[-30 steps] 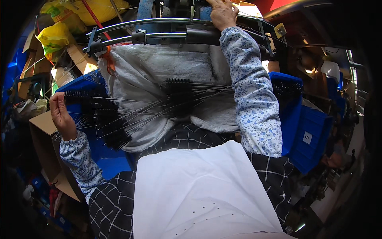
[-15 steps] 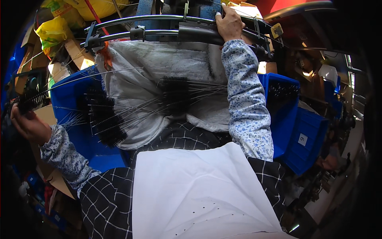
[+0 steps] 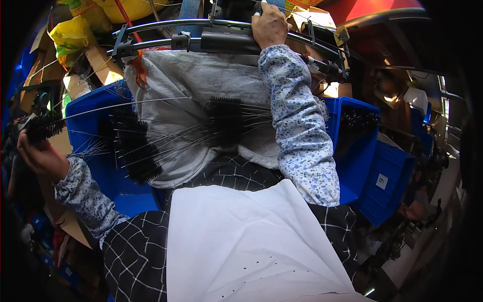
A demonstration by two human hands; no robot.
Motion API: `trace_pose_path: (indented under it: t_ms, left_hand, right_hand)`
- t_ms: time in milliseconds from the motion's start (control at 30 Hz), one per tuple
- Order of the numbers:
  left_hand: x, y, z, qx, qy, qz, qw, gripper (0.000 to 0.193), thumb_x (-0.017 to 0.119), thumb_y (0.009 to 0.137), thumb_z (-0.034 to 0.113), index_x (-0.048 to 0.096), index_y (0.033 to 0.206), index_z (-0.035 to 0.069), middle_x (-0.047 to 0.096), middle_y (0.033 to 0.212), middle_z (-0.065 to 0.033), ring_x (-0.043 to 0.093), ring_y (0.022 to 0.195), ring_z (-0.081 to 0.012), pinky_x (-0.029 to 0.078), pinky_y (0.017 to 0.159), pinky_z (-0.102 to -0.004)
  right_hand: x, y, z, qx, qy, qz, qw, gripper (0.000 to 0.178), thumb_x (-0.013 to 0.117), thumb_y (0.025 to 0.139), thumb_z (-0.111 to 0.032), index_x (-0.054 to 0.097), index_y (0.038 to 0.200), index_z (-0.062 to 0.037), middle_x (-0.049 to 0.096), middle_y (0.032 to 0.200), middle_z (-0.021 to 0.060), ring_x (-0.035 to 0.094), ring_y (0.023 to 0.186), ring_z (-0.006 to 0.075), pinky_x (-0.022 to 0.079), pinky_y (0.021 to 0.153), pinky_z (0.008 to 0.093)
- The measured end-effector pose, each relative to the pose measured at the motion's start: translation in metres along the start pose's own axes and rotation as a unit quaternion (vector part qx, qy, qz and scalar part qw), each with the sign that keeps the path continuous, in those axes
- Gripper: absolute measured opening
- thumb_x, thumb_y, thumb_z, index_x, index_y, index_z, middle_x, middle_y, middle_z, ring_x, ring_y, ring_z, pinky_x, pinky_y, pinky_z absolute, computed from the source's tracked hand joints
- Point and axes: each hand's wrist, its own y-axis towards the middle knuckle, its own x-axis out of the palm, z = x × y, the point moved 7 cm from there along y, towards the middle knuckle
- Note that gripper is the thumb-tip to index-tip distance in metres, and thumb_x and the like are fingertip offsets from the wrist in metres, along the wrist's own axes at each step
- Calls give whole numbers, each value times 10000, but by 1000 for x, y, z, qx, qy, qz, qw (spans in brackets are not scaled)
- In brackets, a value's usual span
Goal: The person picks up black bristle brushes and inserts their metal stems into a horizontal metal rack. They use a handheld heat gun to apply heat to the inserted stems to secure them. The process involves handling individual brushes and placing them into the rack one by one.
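At the far left my left hand (image 3: pixel 43 158) is closed around the black bristles of a tube brush (image 3: pixel 45 126). The brush's thin twisted wire stem (image 3: pixel 126 103) points right, over the white cloth. My right hand (image 3: pixel 270 26) grips the sliding carriage (image 3: pixel 229 42), a dark cylinder on the curved metal rails (image 3: pixel 166 23) at the top; its fingertips are partly hidden. Across the cloth-covered lap lie two bunches of black tube brushes, one in the middle (image 3: pixel 225 118) and one to the left (image 3: pixel 135 148), their wire stems crossing between them.
A blue bin (image 3: pixel 133 201) stands on the left, partly under the brushes. Another blue bin (image 3: pixel 352 166), with black brushes inside, is on the right beside a further blue crate (image 3: pixel 385 176). Yellow bags (image 3: pixel 70 40) and cardboard pieces (image 3: pixel 103 65) sit at the upper left.
My right hand and the sliding carriage have shifted left along the rails. My left hand, still holding the brush, has barely moved.
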Motion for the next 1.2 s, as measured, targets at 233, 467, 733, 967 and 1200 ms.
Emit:
trace_pose_path:
  t_ms: [233, 467, 733, 967, 1200]
  left_hand:
    - [21, 0, -12, -161, -244, 39, 955, 203, 404, 879, 110, 497, 964, -50, 503, 949, -101, 494, 907, -164, 415, 798, -261]
    - [22, -5, -21, -97, -189, 18, 977, 187, 424, 844, 6, 494, 1009, -48, 501, 976, -109, 502, 926, -180, 429, 814, -265]
    - [69, -9, 23, -342, -471, -7, 813, 207, 470, 844, 89, 487, 1014, -29, 547, 929, -102, 562, 845, -162, 476, 736, -242]
    - [113, -19, 77, -355, -575, -206, 708, 267, 407, 877, 145, 466, 1060, -39, 517, 996, -93, 538, 927, -164, 453, 803, -266]
    - [149, -48, 175, -312, -675, -359, 563, 197, 354, 899, 143, 410, 1008, -12, 537, 981, -128, 579, 845, -197, 458, 754, -293]
  right_hand:
    - [9, 2, -18, -12, -29, -8, 999, 313, 507, 741, -181, 534, 1029, -62, 567, 902, 78, 548, 835, 239, 392, 716, 439]
    - [-8, 0, 33, -50, -42, 39, 997, 357, 547, 719, -191, 538, 1048, -55, 576, 926, 122, 539, 874, 291, 383, 747, 444]
    - [6, 41, 113, 2, -70, -152, 986, 360, 429, 805, -394, 527, 1105, -220, 554, 1062, 95, 511, 993, 280, 382, 827, 427]
    - [-48, 30, 119, -46, 68, -214, 973, 264, 483, 832, -264, 577, 1015, -100, 607, 896, 130, 575, 844, 261, 450, 713, 343]
    - [-87, -85, -5, -232, 212, -387, 867, 341, 434, 865, -204, 444, 1164, -41, 575, 967, 158, 547, 905, 290, 439, 745, 346]
